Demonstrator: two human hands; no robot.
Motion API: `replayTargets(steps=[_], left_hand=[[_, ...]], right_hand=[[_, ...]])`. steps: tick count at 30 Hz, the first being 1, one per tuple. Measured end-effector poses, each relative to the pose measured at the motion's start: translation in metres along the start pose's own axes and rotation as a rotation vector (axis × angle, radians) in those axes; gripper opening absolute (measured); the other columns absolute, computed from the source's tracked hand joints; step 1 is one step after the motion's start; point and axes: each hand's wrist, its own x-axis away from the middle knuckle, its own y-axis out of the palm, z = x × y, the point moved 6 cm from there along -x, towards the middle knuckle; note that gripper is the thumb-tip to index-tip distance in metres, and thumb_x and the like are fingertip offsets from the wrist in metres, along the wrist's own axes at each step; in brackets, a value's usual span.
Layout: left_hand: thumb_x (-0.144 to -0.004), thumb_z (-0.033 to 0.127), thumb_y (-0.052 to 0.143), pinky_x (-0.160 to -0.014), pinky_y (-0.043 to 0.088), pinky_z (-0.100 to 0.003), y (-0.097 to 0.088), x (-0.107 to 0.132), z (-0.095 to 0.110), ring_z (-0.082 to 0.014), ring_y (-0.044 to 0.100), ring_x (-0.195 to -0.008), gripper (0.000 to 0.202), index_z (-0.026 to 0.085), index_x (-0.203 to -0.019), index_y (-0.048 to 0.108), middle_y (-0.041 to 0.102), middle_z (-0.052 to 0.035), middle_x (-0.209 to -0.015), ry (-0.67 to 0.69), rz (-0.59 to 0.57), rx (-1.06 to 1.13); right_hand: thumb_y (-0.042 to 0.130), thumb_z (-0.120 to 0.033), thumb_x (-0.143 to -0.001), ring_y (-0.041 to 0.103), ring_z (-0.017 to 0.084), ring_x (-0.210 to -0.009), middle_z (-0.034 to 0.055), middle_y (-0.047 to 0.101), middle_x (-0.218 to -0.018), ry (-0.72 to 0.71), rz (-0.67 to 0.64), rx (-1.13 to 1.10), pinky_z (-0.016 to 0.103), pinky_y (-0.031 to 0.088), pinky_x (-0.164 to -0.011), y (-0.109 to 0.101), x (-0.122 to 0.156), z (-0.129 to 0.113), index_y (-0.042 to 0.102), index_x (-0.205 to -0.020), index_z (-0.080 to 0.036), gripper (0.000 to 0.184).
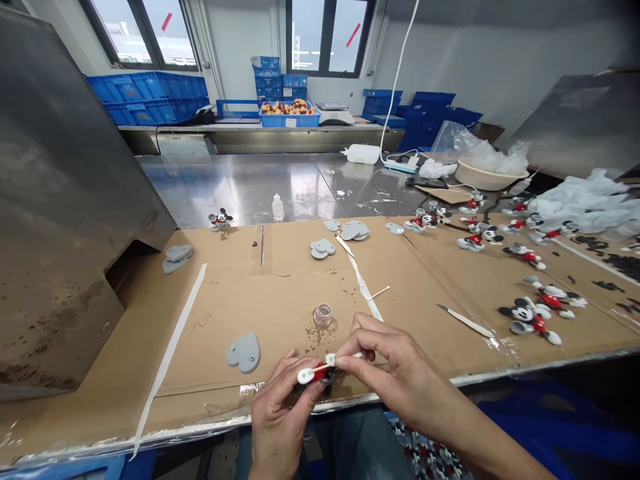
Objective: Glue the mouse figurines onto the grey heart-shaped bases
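My left hand (284, 407) is closed around a small mouse figurine (320, 371) in red, black and white, its white soles turned up toward me. Pinched in my right hand (383, 357) is a thin cotton swab (325, 365), whose far end touches the sole of one white shoe. Fingers of both hands hide much of the figurine. Just beyond them stands a small glass jar (323, 315) with brown specks around it. A grey heart-shaped base (244, 353) lies flat to the left of my hands.
Another cotton swab (380, 292) and a craft knife (466, 321) lie on the cardboard (280, 300). Several mouse figurines (533, 319) are at right. Grey heart pieces (354, 231) and a small squeeze bottle (278, 207) sit farther back. A metal housing (55, 200) blocks the left side.
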Motion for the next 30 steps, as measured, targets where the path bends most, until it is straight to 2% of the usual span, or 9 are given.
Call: replayTargets(steps=[8,17,22,25,30], left_hand=[[-0.082,0.018,0.072,-0.108,0.042,-0.026,0.0,-0.001,0.004,-0.0114,0.069,-0.095,0.023,0.035,-0.098,0.073,0.076,0.0093,-0.097,0.012,0.009,-0.001],[-0.083,0.018,0.072,-0.109,0.042,-0.031,0.0,0.001,0.001,-0.0134,0.07,-0.094,0.022,0.035,-0.097,0.073,0.076,0.0085,-0.096,-0.018,-0.004,0.015],[-0.083,0.019,0.071,-0.11,0.041,-0.033,0.001,0.001,0.0,-0.0128,0.069,-0.095,0.025,0.038,-0.1,0.073,0.076,0.0091,-0.098,-0.022,-0.021,0.012],[-0.083,0.019,0.071,-0.11,0.042,-0.031,0.002,0.0,0.0,-0.0128,0.069,-0.096,0.026,0.038,-0.101,0.073,0.076,0.0087,-0.1,-0.016,-0.01,0.031],[-0.077,0.027,0.076,-0.105,0.047,-0.029,-0.001,0.002,-0.004,-0.0154,0.07,-0.094,0.017,0.035,-0.093,0.077,0.078,0.0064,-0.094,-0.078,0.129,0.048]], right_hand=[[0.06,-0.012,-0.088,0.054,0.012,-0.071,-0.0018,0.055,-0.073,-0.002,0.007,0.0,0.024,0.039,-0.064,-0.002,-0.001,-0.004,0.067,-0.073,-0.02,0.019],[0.059,-0.011,-0.088,0.054,0.011,-0.07,-0.0022,0.054,-0.074,-0.048,-0.014,0.032,0.023,0.039,-0.063,0.005,-0.002,-0.007,0.066,-0.074,-0.02,0.018],[0.059,-0.012,-0.089,0.053,0.011,-0.069,-0.0024,0.054,-0.073,-0.028,-0.004,-0.001,0.023,0.039,-0.063,-0.003,0.0,-0.008,0.066,-0.074,-0.021,0.019],[0.06,-0.015,-0.089,0.052,0.012,-0.068,-0.0022,0.054,-0.071,-0.022,0.071,0.009,0.024,0.038,-0.064,-0.014,-0.003,-0.003,0.066,-0.071,-0.021,0.019],[0.06,-0.012,-0.087,0.053,0.014,-0.067,-0.0004,0.055,-0.071,-0.027,0.257,0.116,0.026,0.039,-0.064,-0.026,-0.02,0.019,0.065,-0.069,-0.018,0.02]])
